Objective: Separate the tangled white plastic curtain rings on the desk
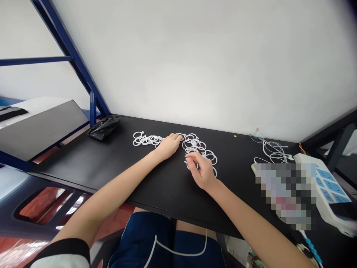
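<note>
Many thin white plastic rings with small knobs, like curtain rings, lie on the black desk. A left group of rings sits beside my left hand. That hand rests palm down with its fingers extended at the edge of the rings; what is under the palm is hidden. A larger right group of rings lies around and beyond my right hand. Its thumb and forefinger come together in a pinch on a white ring, partly hidden by the fingers.
A crumpled black plastic bag lies at the desk's far left. On the right are a tangled white cable, a pixelated phone-like object and a white power strip. A blue metal frame stands left; a white wall bounds the back.
</note>
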### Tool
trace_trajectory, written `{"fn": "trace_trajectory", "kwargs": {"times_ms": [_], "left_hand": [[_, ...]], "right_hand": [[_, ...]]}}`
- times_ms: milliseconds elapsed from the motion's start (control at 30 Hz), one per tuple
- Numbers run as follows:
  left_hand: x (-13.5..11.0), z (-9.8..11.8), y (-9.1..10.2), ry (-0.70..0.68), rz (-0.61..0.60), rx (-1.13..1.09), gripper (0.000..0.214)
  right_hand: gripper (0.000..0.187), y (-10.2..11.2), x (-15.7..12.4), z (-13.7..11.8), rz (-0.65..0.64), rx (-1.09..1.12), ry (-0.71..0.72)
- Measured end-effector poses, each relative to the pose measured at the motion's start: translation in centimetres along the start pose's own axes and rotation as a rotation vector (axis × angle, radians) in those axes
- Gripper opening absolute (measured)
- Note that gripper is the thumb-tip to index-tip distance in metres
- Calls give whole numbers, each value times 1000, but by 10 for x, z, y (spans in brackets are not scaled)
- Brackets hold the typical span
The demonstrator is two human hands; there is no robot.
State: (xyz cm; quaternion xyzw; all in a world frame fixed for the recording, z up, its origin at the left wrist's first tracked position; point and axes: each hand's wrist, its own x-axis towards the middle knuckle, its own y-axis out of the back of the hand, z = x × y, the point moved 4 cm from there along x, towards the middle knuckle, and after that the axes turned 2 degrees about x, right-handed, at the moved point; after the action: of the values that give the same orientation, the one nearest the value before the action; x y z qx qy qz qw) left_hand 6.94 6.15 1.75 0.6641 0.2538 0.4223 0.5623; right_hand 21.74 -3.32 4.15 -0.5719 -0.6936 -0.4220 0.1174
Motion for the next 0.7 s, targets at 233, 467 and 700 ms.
{"fn": "trace_trajectory", "kwargs": {"times_ms": [233,467,700], "left_hand": [[-9,-6,10,44,27,-106,22],[-19,19,37,-111,129,-227,20],[-28,61,41,-405,200,-156,18]], "right_hand": [[14,1,-1,5,29,-39,-29],[17,16,5,17,198,30,-173],[34,29,13,27,203,-52,-188]]}}
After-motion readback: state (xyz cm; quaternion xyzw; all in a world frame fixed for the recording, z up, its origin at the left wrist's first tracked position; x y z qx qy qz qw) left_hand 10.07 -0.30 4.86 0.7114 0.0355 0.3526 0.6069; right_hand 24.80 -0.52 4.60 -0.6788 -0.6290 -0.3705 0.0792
